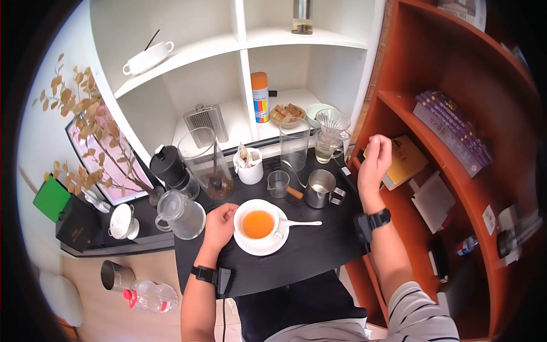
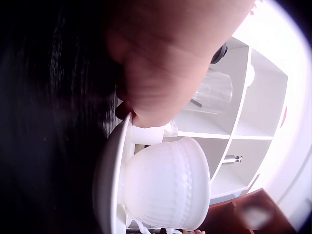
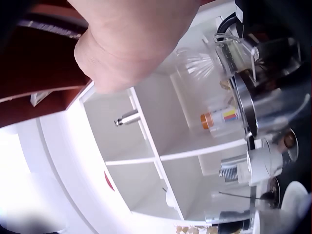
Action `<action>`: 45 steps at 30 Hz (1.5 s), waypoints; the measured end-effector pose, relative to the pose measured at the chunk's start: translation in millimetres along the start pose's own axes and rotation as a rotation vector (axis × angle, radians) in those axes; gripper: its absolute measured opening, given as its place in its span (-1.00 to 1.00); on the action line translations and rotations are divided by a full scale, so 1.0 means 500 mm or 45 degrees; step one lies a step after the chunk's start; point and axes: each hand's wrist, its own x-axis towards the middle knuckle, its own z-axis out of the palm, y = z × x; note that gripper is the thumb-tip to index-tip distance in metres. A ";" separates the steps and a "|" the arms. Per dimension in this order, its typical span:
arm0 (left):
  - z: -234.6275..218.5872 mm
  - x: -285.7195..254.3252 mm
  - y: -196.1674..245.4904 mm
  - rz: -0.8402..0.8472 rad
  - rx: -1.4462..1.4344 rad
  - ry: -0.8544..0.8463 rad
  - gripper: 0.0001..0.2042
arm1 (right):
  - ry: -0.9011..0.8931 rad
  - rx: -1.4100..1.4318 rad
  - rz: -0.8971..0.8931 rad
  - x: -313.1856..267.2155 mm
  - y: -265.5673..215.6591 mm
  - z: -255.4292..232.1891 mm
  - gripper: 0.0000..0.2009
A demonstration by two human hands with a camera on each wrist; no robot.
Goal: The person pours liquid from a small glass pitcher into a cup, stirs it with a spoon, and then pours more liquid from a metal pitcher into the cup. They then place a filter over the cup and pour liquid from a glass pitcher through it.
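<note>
Seen from the head view and reckoned from the cup, a white shelf unit (image 1: 237,23) spans 12 o'clock and runs off the top of the frame; a brown bookcase (image 1: 456,62) fills 3 o'clock, its far edge lost in blur and dark vignette. The black worktop (image 1: 307,251) carries the crockery. At 11 o'clock stands a tall glass (image 1: 196,168), its contents hard to make out, and at 9 o'clock a glass jug (image 1: 185,216).

The left hand (image 1: 219,227), at 9 o'clock, touches the saucer (image 1: 256,249), its fingers curled in to pinch the rim; their tips are mostly hidden. The left wrist view alone shows dark fingers beneath that rim. The right hand (image 1: 376,162) is raised at 2 o'clock, beyond the pitcher, fingers loosely bent, close together and holding nothing; the right wrist view shows only the base of this hand, no fingers.

The cup (image 2: 168,183) sits on the saucer. The left wrist view shows its ribbed outer wall, with the saucer cut off below, while only the head view shows the orange tea (image 1: 258,224) inside. At 2 o'clock is a steel pitcher (image 1: 316,198), blurred in the right wrist view; at 1 o'clock, a small beaker (image 1: 278,187) with a wooden handle. A white spoon (image 1: 305,223) points to 3 o'clock, its inner end indistinct against the cup.
</note>
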 end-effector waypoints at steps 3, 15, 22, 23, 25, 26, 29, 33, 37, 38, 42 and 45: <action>0.002 -0.002 0.006 -0.071 -0.051 -0.021 -0.87 | 0.076 -0.023 0.105 0.025 0.084 0.001 -0.81; 0.007 -0.002 0.012 -0.108 -0.054 -0.023 -0.86 | -0.154 -0.232 0.215 -0.017 0.165 -0.017 -0.82; 0.007 -0.002 0.006 -0.144 -0.119 -0.027 -0.88 | -0.290 -0.274 0.073 -0.018 0.140 -0.002 -0.75; 0.008 -0.003 0.004 -0.143 -0.127 -0.022 -0.88 | -0.301 -0.297 0.068 -0.019 0.139 -0.003 -0.75; 0.006 -0.003 0.002 -0.135 -0.137 -0.018 -0.88 | -0.309 -0.320 0.058 -0.018 0.139 -0.002 -0.75; 0.005 -0.003 0.000 -0.140 -0.121 -0.014 -0.88 | -0.271 -0.297 0.059 -0.018 0.143 0.003 -0.77; 0.003 -0.003 -0.006 -0.127 -0.123 -0.007 -0.89 | -0.165 -0.200 0.093 0.004 0.154 0.019 -0.79; 0.005 -0.003 0.004 -0.122 -0.139 -0.006 -0.89 | 0.042 0.102 0.200 0.071 0.129 0.050 -0.74; 0.004 -0.003 -0.005 -0.117 -0.123 -0.006 -0.89 | 0.137 0.062 0.251 0.080 0.144 0.050 -0.72; 0.004 -0.002 -0.002 -0.110 -0.125 -0.001 -0.90 | 0.132 0.065 0.253 0.069 0.151 0.046 -0.72; 0.002 -0.003 -0.005 -0.138 -0.120 0.000 -0.87 | 0.020 -0.047 0.243 0.029 0.168 0.034 -0.74; 0.006 -0.002 0.004 -0.115 -0.083 0.019 -0.84 | -0.027 -0.083 0.174 0.030 0.172 0.032 -0.75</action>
